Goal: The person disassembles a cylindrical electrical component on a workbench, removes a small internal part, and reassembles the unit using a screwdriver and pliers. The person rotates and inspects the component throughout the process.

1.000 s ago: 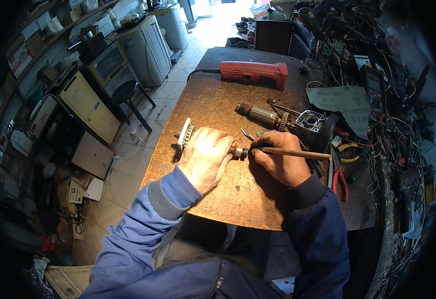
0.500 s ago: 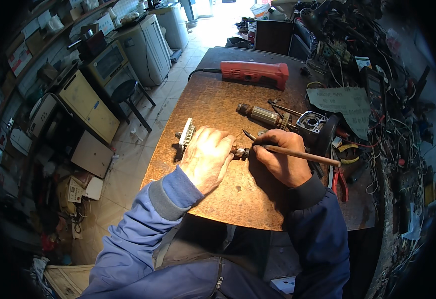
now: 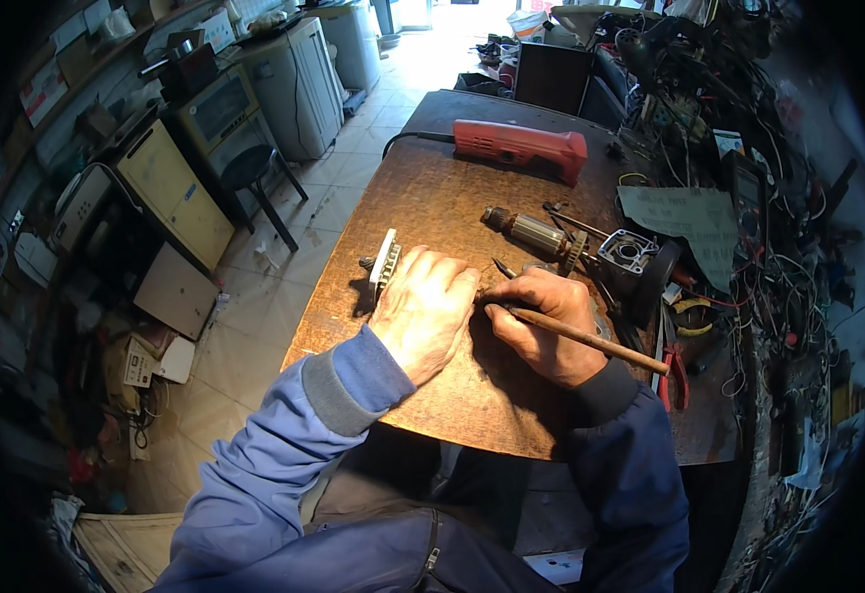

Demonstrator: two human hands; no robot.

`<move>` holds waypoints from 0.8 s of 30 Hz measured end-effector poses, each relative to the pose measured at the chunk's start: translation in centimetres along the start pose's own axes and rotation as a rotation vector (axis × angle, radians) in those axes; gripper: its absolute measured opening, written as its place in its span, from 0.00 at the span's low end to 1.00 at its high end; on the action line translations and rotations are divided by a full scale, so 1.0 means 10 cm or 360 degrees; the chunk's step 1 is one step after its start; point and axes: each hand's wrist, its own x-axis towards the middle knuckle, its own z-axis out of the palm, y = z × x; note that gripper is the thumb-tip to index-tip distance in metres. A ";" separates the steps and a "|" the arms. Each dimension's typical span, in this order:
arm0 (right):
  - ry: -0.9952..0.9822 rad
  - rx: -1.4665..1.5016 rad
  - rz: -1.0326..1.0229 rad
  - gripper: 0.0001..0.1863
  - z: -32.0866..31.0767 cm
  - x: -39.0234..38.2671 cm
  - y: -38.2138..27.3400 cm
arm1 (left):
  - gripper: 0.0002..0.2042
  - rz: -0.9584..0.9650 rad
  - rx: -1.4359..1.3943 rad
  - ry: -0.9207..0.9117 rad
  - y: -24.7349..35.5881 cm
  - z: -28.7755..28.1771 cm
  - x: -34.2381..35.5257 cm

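My left hand (image 3: 425, 308) is wrapped over a motor armature lying on the wooden table (image 3: 432, 405). A pale toothed or finned end plate (image 3: 387, 265) sticks out beyond its left side; the hand hides most of the armature. My right hand (image 3: 553, 318) pinches a thin brown wooden stick (image 3: 605, 346), which slants down to the right. The stick's working end is hidden between the two hands, by the armature's right end. A dark pointed piece (image 3: 503, 268) lies just behind my right fingers.
Farther back lie a second armature (image 3: 536, 233), a metal gear housing (image 3: 630, 253) and a red power tool body (image 3: 519, 148). Red-handled pliers (image 3: 676, 381) are at the right, below a greenish paper sheet (image 3: 685, 232). Tangled wires crowd the right side; a black stool (image 3: 249, 168) stands left.
My right hand and the stick have moved left and slightly down, close against my left hand. The armature's copper end, visible before, is now covered. The view has shifted slightly.
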 end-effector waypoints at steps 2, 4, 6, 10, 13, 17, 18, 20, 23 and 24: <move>-0.0040 -0.0119 0.0034 0.08 -0.03 0.00 0.01 | 0.17 0.0008 0.0009 0.0008 -0.01 0.01 -0.01; 0.0023 -0.0169 -0.0004 0.08 -0.09 -0.01 0.05 | 0.17 -0.0008 0.0013 -0.0007 -0.02 0.02 -0.01; 0.0084 -0.0091 -0.0017 0.08 -0.10 0.00 0.04 | 0.17 -0.0010 0.0032 -0.0020 -0.02 0.03 -0.01; 0.0014 0.0050 -0.0013 0.07 0.00 0.04 -0.05 | 0.17 -0.0005 0.0041 -0.0025 -0.03 0.03 -0.02; -0.0008 -0.0170 0.0045 0.07 -0.04 0.03 -0.05 | 0.18 -0.0012 0.0015 -0.0026 -0.04 0.05 -0.02; -0.0021 -0.0231 0.0106 0.07 -0.12 0.03 -0.08 | 0.18 -0.0060 0.0008 -0.0067 0.03 -0.02 -0.02; -0.0014 -0.0226 0.0116 0.08 -0.11 0.03 -0.07 | 0.18 -0.0067 0.0006 -0.0048 0.05 -0.02 -0.02; 0.0001 -0.0216 0.0106 0.08 -0.10 0.02 -0.03 | 0.18 -0.0081 0.0003 -0.0011 0.08 -0.03 -0.02; 0.0001 -0.0199 0.0091 0.08 -0.12 0.03 -0.02 | 0.18 -0.0057 0.0049 -0.0039 0.03 0.01 -0.03; 0.0010 -0.0148 0.0092 0.08 -0.12 0.03 -0.03 | 0.18 -0.0050 0.0048 -0.0031 0.02 0.01 -0.03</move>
